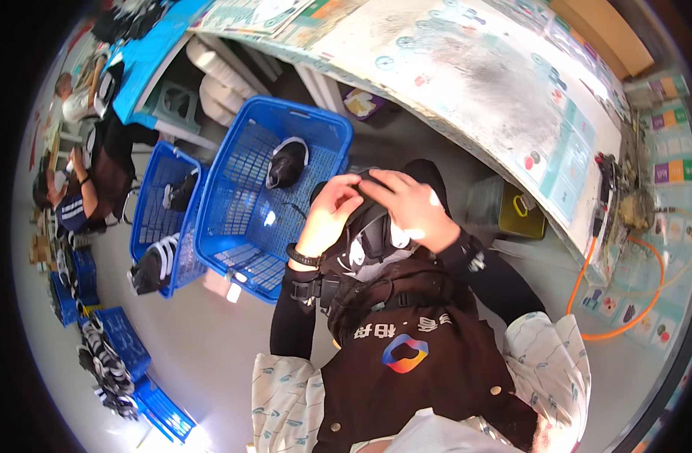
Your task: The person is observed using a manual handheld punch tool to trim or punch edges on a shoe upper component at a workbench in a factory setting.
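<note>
Over my lap, both hands meet at the far end of a black shoe with white parts (371, 232). My left hand (329, 214) grips its left side, thumb and fingers bent in toward the edge. From the right, my right hand (415, 211) lies across the top with its fingers curled onto the dark material. Fingertips of both hands nearly touch, and they hide the exact spot they pinch. Left of my arm, a large blue basket (236, 266) holds one black shoe with a white sole edge (288, 162).
A second blue basket (144, 204) with black-and-white shoes stands farther left. Ahead runs a long worn table (466, 68). An orange cable (658, 283) loops at its right end. Below it sits a yellow container (521, 215). Other people (78, 189) sit far left.
</note>
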A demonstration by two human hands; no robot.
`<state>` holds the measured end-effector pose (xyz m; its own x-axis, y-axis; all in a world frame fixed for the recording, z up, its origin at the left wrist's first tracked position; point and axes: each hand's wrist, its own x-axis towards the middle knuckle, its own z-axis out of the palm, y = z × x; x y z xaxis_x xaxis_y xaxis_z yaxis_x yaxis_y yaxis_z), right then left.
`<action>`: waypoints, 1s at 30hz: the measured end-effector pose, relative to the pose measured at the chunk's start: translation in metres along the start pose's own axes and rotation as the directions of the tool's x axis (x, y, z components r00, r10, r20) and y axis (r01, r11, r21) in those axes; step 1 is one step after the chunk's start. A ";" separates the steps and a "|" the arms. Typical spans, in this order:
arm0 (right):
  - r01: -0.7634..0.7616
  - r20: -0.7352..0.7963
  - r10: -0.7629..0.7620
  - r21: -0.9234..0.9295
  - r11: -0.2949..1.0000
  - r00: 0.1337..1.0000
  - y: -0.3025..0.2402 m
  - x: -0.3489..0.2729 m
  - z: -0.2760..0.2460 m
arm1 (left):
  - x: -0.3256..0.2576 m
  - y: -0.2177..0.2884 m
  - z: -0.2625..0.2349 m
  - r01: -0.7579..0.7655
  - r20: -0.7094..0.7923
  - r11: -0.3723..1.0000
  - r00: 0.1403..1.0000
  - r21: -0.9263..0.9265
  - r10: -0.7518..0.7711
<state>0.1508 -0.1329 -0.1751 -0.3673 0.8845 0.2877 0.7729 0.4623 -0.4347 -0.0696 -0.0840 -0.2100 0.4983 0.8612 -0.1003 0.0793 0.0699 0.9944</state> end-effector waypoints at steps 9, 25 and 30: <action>-0.273 -0.545 0.535 0.490 0.828 0.645 0.030 0.020 -0.116 | -0.023 0.072 -0.008 -0.452 -0.296 0.829 0.883 -0.328 0.365; -0.990 -0.615 0.787 -0.134 -0.049 0.045 0.229 -0.200 -0.238 | 0.158 0.251 0.147 -0.648 0.248 0.294 0.610 0.703 0.752; -0.977 -0.663 0.734 -0.215 0.003 0.148 0.259 -0.230 -0.249 | 0.159 0.260 0.161 -0.618 0.261 0.314 0.662 0.721 0.703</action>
<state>0.5642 -0.2324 -0.1409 0.8556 0.4289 0.2896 0.4724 -0.8758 -0.0985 0.1694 -0.0101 0.0271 0.6112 0.4873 0.6237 0.3390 -0.8732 0.3501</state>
